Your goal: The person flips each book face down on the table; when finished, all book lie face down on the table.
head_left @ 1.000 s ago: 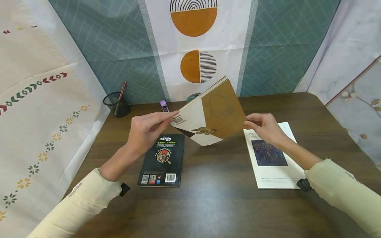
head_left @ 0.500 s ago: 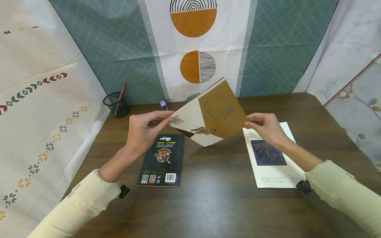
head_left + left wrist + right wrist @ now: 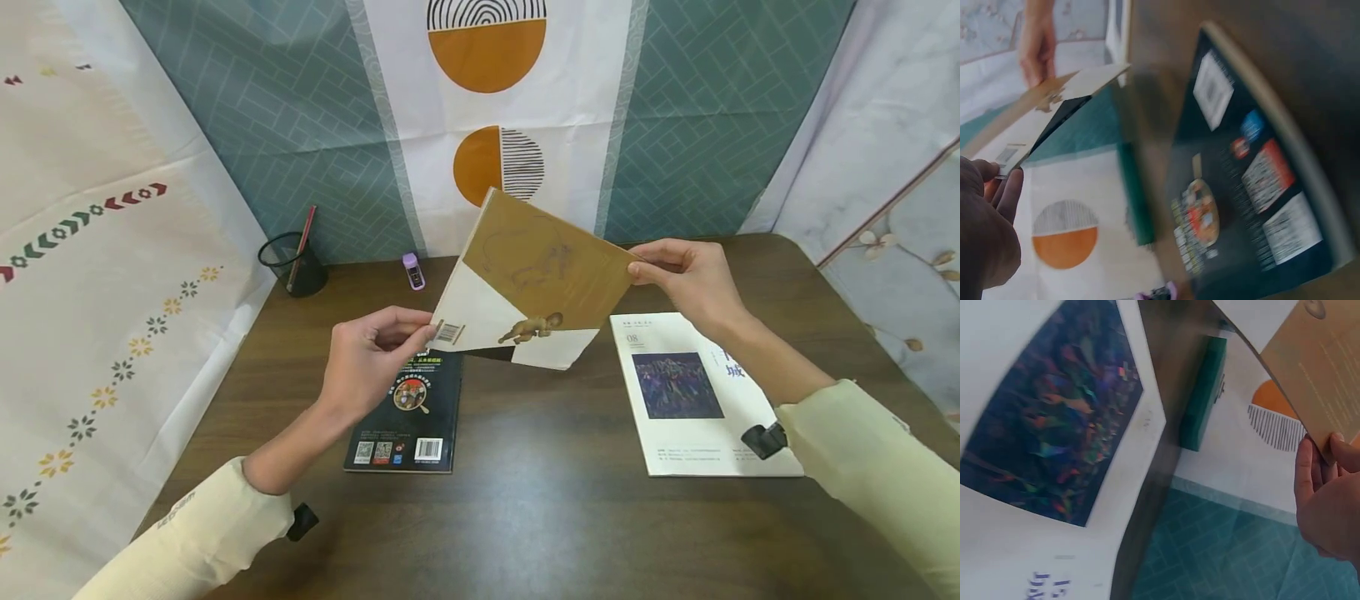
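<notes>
Both hands hold up a thin book (image 3: 547, 258) with a brown and white cover, tilted above the table. My left hand (image 3: 375, 354) pinches its lower left corner by the barcode. At its right corner, my right hand (image 3: 690, 279) grips the brown part between thumb and fingers. Below the left hand lies a dark book (image 3: 405, 425) with its barcode side up, its top edge partly covered by the held book. Under the right forearm a white book (image 3: 675, 442) with a dark picture lies flat.
A black mesh pen cup (image 3: 306, 275) with a red pencil stands at the back left. A small purple-capped item (image 3: 413, 272) is near the back edge. In the right wrist view a green box (image 3: 1204, 397) stands by the patterned cloth, hidden behind the held book from the head.
The held book has turned, its top corner swinging left and its right corner rising with the right hand. The left hand has dropped slightly. More of the white book shows.
</notes>
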Demonstrator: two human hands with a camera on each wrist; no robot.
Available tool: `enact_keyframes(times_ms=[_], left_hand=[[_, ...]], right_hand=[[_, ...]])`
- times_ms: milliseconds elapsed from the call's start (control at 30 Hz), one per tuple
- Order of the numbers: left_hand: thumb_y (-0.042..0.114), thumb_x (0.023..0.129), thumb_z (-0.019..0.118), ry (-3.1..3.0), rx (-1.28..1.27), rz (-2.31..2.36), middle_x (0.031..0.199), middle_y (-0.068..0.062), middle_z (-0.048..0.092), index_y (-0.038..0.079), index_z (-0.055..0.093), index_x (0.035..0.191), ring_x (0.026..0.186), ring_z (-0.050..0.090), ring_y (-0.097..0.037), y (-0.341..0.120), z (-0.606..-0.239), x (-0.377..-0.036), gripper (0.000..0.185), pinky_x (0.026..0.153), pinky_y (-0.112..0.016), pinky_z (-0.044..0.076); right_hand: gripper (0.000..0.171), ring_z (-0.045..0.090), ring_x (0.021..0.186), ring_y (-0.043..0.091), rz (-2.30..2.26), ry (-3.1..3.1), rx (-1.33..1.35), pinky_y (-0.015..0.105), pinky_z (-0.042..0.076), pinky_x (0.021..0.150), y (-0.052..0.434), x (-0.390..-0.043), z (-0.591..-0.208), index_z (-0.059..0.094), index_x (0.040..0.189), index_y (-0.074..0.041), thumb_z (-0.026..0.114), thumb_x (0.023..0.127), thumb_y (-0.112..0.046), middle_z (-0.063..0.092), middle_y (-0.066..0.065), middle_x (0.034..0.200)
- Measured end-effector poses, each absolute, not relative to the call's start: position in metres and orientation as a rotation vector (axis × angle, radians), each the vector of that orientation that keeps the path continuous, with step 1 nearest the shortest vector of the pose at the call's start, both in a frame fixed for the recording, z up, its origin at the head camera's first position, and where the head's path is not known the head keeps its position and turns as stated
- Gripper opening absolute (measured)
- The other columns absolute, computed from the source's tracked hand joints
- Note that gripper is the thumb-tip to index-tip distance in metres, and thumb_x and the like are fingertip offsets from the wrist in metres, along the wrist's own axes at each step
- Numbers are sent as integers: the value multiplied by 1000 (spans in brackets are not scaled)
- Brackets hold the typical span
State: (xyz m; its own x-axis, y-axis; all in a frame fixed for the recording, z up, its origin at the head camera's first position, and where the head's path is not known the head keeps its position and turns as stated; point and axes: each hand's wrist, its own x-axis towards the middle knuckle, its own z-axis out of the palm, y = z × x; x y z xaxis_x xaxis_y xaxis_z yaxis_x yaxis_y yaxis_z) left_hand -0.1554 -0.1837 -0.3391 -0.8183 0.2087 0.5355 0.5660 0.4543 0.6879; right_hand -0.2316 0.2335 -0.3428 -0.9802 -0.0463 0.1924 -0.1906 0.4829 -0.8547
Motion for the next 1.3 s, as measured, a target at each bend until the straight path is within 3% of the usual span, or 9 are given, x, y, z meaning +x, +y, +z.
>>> enact_keyframes(times_ms=[200,300,500,633,733,867,1033,1300], left_hand=[[2,93,82,-2467,-572,-1473,94,-2,82,4,79,106,74,78,-20,-179,-357,-137,14,65,-24,61],[1,94,81,-2504,-516,-1620,96,-4,82,3,78,108,78,79,-24,-175,-365,-130,15,69,-27,63],[-1,93,80,-2525,-355,-1950,102,-15,80,-4,74,108,90,78,-43,-164,-381,-117,16,76,-37,64],[-1,95,78,-2554,-230,-2099,107,-21,78,-9,71,109,91,78,-39,-157,-392,-110,18,78,-38,64],[-2,96,76,-2545,-160,-2210,108,-24,77,-12,68,109,91,78,-38,-151,-399,-104,19,79,-39,64],[-2,97,75,-2518,-86,-2319,103,-25,78,-14,65,108,89,79,-36,-141,-406,-94,19,79,-38,64],[0,98,74,-2487,45,-2468,101,-25,78,-14,65,108,86,79,-26,-130,-412,-84,20,80,-37,64],[2,100,72,-2428,237,-2643,96,-22,78,-13,66,110,81,78,-16,-118,-418,-74,20,80,-32,63]], right_hand=[[32,75,85,3,1471,-2561,236,44,53,101,227,-245,-328,78,123,-6,81,98,-24,81,-3,104],[32,74,84,3,1451,-2579,236,47,54,101,222,-251,-322,79,123,-6,81,97,-25,81,-1,104],[30,73,86,4,1485,-2576,265,41,54,104,209,-261,-314,80,121,-4,81,97,-22,81,1,106],[30,72,90,5,1521,-2570,271,25,56,92,198,-268,-311,81,118,-2,83,95,-21,82,2,105],[29,70,98,12,1512,-2599,258,21,55,84,189,-274,-309,81,117,-3,84,94,-21,81,5,106],[26,69,106,26,1454,-2655,253,30,57,86,175,-280,-314,82,115,-2,85,94,-18,81,11,108],[23,69,111,32,1373,-2700,295,46,59,92,158,-287,-323,82,113,-1,84,94,-14,79,17,110],[19,66,116,35,1340,-2731,363,49,55,93,140,-295,-337,82,108,1,85,92,-10,80,17,102]])
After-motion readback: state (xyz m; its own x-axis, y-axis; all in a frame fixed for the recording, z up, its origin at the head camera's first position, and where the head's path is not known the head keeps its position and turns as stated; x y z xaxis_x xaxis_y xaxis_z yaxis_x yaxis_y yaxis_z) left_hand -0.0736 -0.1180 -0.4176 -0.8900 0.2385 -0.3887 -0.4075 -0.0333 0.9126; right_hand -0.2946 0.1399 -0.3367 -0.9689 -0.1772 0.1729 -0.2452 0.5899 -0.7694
